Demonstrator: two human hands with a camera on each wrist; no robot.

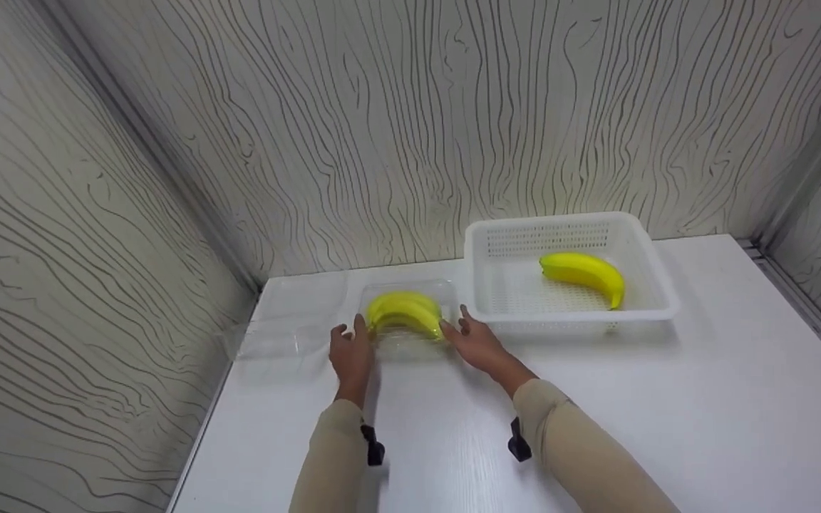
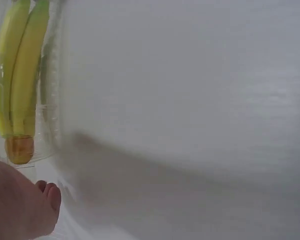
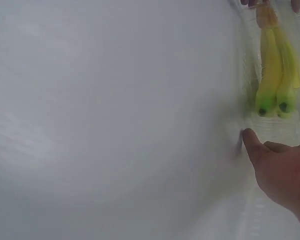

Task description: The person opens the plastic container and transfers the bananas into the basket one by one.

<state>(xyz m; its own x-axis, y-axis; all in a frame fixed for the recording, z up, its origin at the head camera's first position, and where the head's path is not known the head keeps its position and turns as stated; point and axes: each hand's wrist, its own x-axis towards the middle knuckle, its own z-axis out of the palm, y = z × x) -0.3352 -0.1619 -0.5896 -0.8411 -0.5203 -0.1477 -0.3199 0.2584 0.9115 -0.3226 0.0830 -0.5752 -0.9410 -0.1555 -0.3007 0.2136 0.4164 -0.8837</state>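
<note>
In the head view a clear plastic clamshell box (image 1: 410, 350) sits on the white table with several yellow bananas (image 1: 405, 306) seen through its plastic. My left hand (image 1: 351, 356) is at the box's left end, beside the brown stem end of the bananas (image 2: 24, 80). At the opposite end my right hand (image 1: 480, 345) has its thumb extended by the front corner, near the green tips of the bananas (image 3: 272, 75). Neither hand visibly curls round the box; whether they touch it is hard to tell.
A white perforated basket (image 1: 656, 285) stands to the right, close to the back wall, with one banana (image 1: 585, 274) inside. Left of my left hand lies another clear plastic box (image 1: 289, 335), spread open at the table's left edge. Wood-patterned panels (image 1: 396, 128) enclose the table.
</note>
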